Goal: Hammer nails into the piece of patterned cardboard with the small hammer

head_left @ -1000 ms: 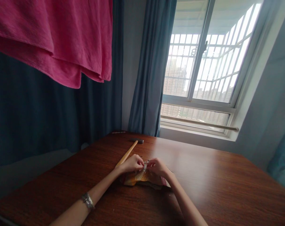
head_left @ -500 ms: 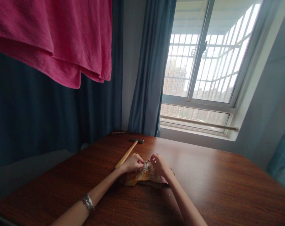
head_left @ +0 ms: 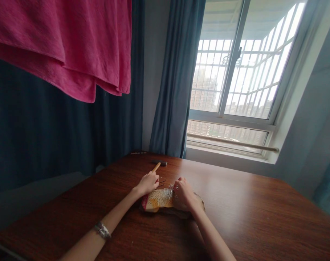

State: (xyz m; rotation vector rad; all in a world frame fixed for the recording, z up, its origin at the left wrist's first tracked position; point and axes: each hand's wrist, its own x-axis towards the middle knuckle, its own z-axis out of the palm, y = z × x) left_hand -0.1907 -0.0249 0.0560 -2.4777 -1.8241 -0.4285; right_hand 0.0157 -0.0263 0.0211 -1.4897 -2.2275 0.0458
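Note:
A small dotted yellow and pink cloth piece (head_left: pixel 158 199) lies on the wooden table (head_left: pixel 249 214), with thin metal pins (head_left: pixel 170 188) standing in it. My right hand (head_left: pixel 184 194) rests on the cloth's right part, fingers pinched at the pins. My left hand (head_left: pixel 148 183) is curled over the wooden handle of a hammer (head_left: pixel 157 165) that lies just beyond the cloth, its dark head pointing away from me. A metal bracelet (head_left: pixel 102 230) sits on my left wrist.
A pink fabric (head_left: pixel 58 43) hangs overhead at the upper left. Blue curtains (head_left: pixel 175 79) and a barred window (head_left: pixel 235 72) stand behind the table. A few loose nails (head_left: pixel 162 181) lie by the hammer. A small dark object (head_left: pixel 137 153) lies at the table's far edge.
My left hand left the pins and moved up-left onto the hammer handle. My right hand stayed on the cloth at the pins. More of the cloth's left part is uncovered.

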